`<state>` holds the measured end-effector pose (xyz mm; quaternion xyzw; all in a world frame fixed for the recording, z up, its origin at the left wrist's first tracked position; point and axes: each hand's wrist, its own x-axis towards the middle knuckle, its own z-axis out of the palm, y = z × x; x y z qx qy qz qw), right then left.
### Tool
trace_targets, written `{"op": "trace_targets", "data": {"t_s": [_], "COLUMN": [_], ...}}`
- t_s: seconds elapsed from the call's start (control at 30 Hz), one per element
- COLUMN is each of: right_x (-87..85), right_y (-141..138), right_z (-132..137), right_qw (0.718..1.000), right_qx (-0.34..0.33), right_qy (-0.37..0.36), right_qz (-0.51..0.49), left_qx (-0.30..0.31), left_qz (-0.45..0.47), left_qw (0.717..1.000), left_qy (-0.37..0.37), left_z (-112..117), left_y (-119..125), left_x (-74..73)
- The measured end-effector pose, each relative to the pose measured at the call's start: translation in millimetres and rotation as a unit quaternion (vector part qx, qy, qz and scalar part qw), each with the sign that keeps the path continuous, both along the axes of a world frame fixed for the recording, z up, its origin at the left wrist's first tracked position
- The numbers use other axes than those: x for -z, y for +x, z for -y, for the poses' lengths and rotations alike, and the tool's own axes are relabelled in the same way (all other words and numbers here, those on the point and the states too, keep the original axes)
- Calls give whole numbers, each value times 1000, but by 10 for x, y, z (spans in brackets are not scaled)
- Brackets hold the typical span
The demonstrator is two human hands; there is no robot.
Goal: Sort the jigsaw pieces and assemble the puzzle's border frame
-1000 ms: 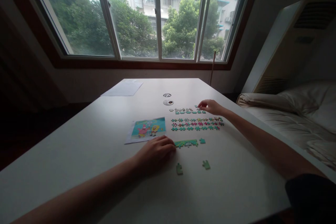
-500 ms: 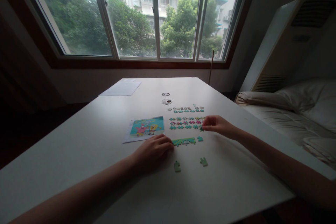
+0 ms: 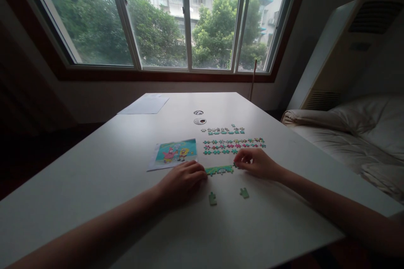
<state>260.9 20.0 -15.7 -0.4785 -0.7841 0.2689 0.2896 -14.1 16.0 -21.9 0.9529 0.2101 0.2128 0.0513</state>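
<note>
A joined strip of green and teal jigsaw puzzle pieces lies flat on the white table. My left hand rests at its left end, fingers curled together against the strip's edge; the fingertips are partly hidden. Just past the right end, my right hand pinches a small dark puzzle piece between thumb and forefinger, close to the strip. Two loose green pieces lie nearer me, a left one and a right one. Behind the strip are rows of loose puzzle pieces.
A picture sheet with cartoon figures lies left of the rows. Two round discs, one of them a white disc, sit farther back on the table. White paper is at the far left corner. A sofa stands at the right.
My right hand has moved left and toward me with its piece, from beside the rows to the strip's right end, uncovering the rows' right ends. My left hand stays at the strip.
</note>
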Motion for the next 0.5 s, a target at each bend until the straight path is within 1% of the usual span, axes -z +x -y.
{"op": "trace_targets", "data": {"t_s": [0.07, 0.13, 0.5], "right_x": [-1, 7, 29], "right_y": [-12, -16, -21], "right_z": [8, 9, 24], "right_qw": [999, 998, 993], "right_qx": [23, 33, 37], "right_qy": [17, 23, 61], "right_qz": [23, 39, 93], "left_qx": [1, 1, 0], "left_qz": [-2, -5, -1], "left_qw": [1000, 1000, 1000], "left_qy": [1, 0, 4], "left_z": [-2, -6, 6], "left_y": [3, 6, 28], "left_x": [1, 6, -11]}}
